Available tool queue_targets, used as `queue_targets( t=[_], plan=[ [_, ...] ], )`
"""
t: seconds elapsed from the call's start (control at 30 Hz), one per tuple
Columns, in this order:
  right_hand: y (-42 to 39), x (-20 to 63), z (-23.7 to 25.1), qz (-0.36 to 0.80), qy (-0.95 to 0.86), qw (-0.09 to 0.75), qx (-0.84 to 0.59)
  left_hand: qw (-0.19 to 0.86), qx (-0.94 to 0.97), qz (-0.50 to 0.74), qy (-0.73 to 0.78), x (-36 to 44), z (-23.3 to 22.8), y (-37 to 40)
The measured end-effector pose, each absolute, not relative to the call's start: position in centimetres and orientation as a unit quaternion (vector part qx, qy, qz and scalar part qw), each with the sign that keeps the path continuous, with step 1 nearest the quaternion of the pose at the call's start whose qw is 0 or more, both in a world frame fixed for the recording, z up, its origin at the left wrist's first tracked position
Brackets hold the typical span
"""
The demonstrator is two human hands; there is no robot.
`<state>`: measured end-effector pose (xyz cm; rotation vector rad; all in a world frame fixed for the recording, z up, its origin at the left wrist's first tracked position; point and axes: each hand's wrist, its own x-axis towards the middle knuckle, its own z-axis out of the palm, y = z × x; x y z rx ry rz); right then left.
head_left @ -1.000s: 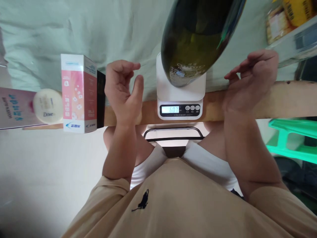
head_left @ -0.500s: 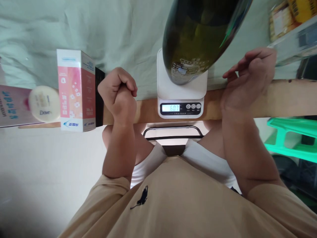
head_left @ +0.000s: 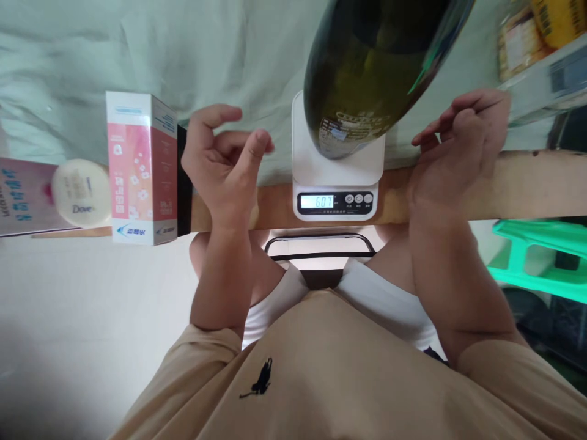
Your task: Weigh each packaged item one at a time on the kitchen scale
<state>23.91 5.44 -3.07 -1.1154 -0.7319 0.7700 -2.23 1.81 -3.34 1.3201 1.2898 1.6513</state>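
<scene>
A dark green glass bottle (head_left: 362,73) stands on the white kitchen scale (head_left: 337,174), its top cut off by the upper edge of the view. The lit display (head_left: 317,201) reads 607. Left of the scale, my left hand (head_left: 224,159) is raised with thumb and fingers apart and nothing in it. My right hand (head_left: 463,140) rests at the table edge, right of the bottle and apart from it. Its fingers are loosely curved and spread, and they hold nothing.
A pink and white box (head_left: 142,171) stands left of my left hand, with a dark object (head_left: 184,183) behind it. Further left are a round Dove container (head_left: 81,193) and a pink package (head_left: 27,195). Packaged food (head_left: 523,43) lies far right; a green stool (head_left: 541,253) is below.
My left hand has opened from a loose fist, its thumb and fingers now apart. My right hand, the bottle and the reading look the same.
</scene>
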Motion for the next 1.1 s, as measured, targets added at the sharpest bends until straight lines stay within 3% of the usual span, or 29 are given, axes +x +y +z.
queue_targets(
  t=[0.37,0.6,0.7,0.8,0.93,1.1],
  plan=[
    [5.6,23.9,-3.2,0.317,-0.38,0.705,-0.508,0.258,0.48,0.689,0.477,-1.1,-3.2,2.3],
    [3.7,22.9,-2.5,0.256,-0.488,0.662,-0.509,0.319,0.604,0.612,0.398,-0.9,-3.5,2.4],
    [2.2,22.4,-1.8,0.287,-0.542,0.617,-0.493,0.339,0.646,0.559,0.393,0.6,-3.1,2.3],
    [2.0,21.9,-1.5,0.354,-0.589,0.59,-0.424,0.285,0.68,0.515,0.438,2.2,-2.1,2.2],
    [2.8,21.1,-1.6,0.433,-0.585,0.601,-0.331,0.236,0.706,0.508,0.433,3.1,-1.1,2.6],
    [2.8,20.2,-1.1,0.47,-0.534,0.611,-0.348,0.263,0.711,0.5,0.42,2.7,-0.7,2.8]
  ],
)
